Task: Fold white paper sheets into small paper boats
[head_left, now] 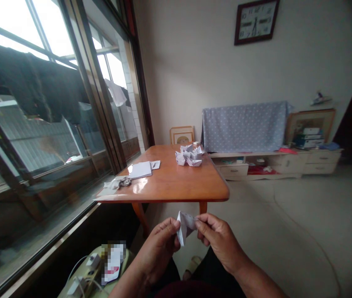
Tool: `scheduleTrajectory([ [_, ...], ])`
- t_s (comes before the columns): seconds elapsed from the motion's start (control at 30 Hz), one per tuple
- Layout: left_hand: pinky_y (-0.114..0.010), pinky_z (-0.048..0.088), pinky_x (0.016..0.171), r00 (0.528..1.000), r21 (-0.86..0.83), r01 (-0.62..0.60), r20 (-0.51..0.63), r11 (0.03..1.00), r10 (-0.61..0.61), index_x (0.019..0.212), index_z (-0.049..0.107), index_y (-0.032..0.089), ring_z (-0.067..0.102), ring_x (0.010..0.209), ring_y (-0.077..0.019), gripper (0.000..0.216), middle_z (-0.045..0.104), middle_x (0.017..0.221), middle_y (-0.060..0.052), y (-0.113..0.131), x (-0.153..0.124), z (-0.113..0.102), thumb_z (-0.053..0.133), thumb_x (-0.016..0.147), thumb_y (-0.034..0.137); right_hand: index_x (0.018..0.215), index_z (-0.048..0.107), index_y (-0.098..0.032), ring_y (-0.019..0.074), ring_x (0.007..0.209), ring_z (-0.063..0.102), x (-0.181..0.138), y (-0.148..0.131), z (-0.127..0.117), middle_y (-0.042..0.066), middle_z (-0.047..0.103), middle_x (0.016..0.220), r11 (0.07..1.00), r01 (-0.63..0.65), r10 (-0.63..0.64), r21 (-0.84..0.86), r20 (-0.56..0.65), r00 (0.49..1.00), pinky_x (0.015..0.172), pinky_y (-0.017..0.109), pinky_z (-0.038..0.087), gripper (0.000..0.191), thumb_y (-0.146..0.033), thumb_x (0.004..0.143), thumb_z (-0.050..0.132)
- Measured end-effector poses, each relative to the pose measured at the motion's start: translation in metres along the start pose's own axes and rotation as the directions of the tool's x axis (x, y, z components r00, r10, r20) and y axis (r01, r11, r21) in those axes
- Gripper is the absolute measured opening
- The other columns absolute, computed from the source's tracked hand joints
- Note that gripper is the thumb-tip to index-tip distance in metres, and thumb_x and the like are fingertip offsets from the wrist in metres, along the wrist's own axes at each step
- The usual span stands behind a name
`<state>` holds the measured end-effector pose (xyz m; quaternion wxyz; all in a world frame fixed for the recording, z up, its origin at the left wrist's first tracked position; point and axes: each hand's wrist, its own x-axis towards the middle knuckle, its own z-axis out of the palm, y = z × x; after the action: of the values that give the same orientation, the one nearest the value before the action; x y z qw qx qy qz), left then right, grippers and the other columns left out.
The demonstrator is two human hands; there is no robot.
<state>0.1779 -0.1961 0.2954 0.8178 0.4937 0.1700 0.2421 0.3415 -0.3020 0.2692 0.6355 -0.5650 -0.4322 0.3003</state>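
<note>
A small folded piece of white paper is pinched between both my hands, low in the view and in front of the table's near edge. My left hand grips its left side with thumb and fingers closed. My right hand pinches its right edge with closed fingers. On the wooden table ahead lies a heap of several folded white paper shapes at the far side. A stack of flat white sheets rests nearer the left.
A crumpled bit of paper and a dark object lie at the table's left corner. Glass sliding doors run along the left. A low cabinet with a blue dotted cloth stands against the far wall. Chargers and cables sit at bottom left.
</note>
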Motion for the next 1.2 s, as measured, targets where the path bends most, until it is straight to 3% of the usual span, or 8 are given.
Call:
scheduleTrajectory([
  [0.17, -0.024, 0.029, 0.063, 0.999, 0.026, -0.043, 0.01, 0.999, 0.043, 0.077, 0.059, 0.015, 0.04, 0.064, -0.0106, 0.028, 0.048, 0.068, 0.001, -0.002, 0.003, 0.002, 0.067, 0.093, 0.036, 0.089, 0.071, -0.021, 0.0166, 0.075, 0.058, -0.007, -0.015, 0.004, 0.003, 0.062, 0.082, 0.918, 0.257, -0.265, -0.303, 0.015, 0.964, 0.069, 0.029, 0.045, 0.021, -0.036, 0.096, 0.059],
  [0.27, -0.024, 0.03, 0.065, 0.998, 0.037, -0.059, -0.003, 0.998, 0.059, 0.079, 0.059, 0.015, 0.041, 0.065, -0.0104, 0.027, 0.049, 0.068, 0.001, -0.004, 0.004, 0.002, 0.067, 0.094, 0.036, 0.095, 0.072, -0.022, 0.0166, 0.078, 0.06, -0.012, -0.024, 0.005, 0.003, 0.062, 0.087, 0.868, 0.335, -0.321, -0.365, 0.102, 0.942, 0.072, 0.029, 0.046, 0.02, -0.033, 0.098, 0.056],
  [0.47, -0.023, 0.029, 0.062, 0.997, 0.044, -0.049, -0.05, 0.998, 0.051, 0.08, 0.058, 0.015, 0.037, 0.061, -0.0092, 0.029, 0.047, 0.064, 0.003, -0.005, 0.005, 0.001, 0.07, 0.091, 0.039, 0.111, 0.071, -0.024, 0.0161, 0.083, 0.062, -0.016, -0.027, 0.006, 0.002, 0.067, 0.094, 0.899, 0.336, -0.279, -0.28, 0.223, 0.934, 0.076, 0.028, 0.049, 0.019, -0.03, 0.096, 0.061],
  [0.8, -0.023, 0.026, 0.057, 0.999, 0.05, -0.005, -0.035, 0.999, 0.007, 0.079, 0.058, 0.015, 0.036, 0.057, -0.0081, 0.033, 0.047, 0.063, 0.003, -0.006, 0.006, -0.003, 0.065, 0.094, 0.043, 0.113, 0.071, -0.021, 0.0167, 0.083, 0.063, -0.012, -0.02, 0.004, 0.002, 0.07, 0.092, 0.947, 0.248, -0.202, -0.205, 0.223, 0.954, 0.078, 0.029, 0.051, 0.023, -0.032, 0.094, 0.065],
  [1.03, -0.021, 0.028, 0.056, 0.998, -0.043, 0.035, -0.058, 0.998, -0.037, 0.083, 0.059, 0.015, 0.036, 0.055, -0.0069, 0.032, 0.046, 0.063, 0.004, -0.009, 0.007, -0.001, 0.067, 0.093, 0.045, 0.112, 0.069, -0.023, 0.0164, 0.081, 0.063, -0.013, -0.018, 0.008, 0.002, 0.066, 0.094, 0.909, 0.289, -0.237, -0.3, 0.199, 0.951, 0.074, 0.028, 0.05, 0.023, -0.026, 0.09, 0.068],
  [1.2, -0.02, 0.03, 0.054, 0.989, -0.089, 0.067, -0.126, 0.994, -0.078, 0.089, 0.061, 0.015, 0.04, 0.054, -0.0056, 0.033, 0.055, 0.072, 0.002, -0.012, 0.007, 0.001, 0.073, 0.087, 0.047, 0.109, 0.067, -0.023, 0.0175, 0.084, 0.061, -0.011, -0.011, 0.011, 0.002, 0.064, 0.094, 0.849, 0.335, -0.301, -0.408, 0.148, 0.942, 0.076, 0.029, 0.048, 0.019, -0.022, 0.09, 0.065],
])
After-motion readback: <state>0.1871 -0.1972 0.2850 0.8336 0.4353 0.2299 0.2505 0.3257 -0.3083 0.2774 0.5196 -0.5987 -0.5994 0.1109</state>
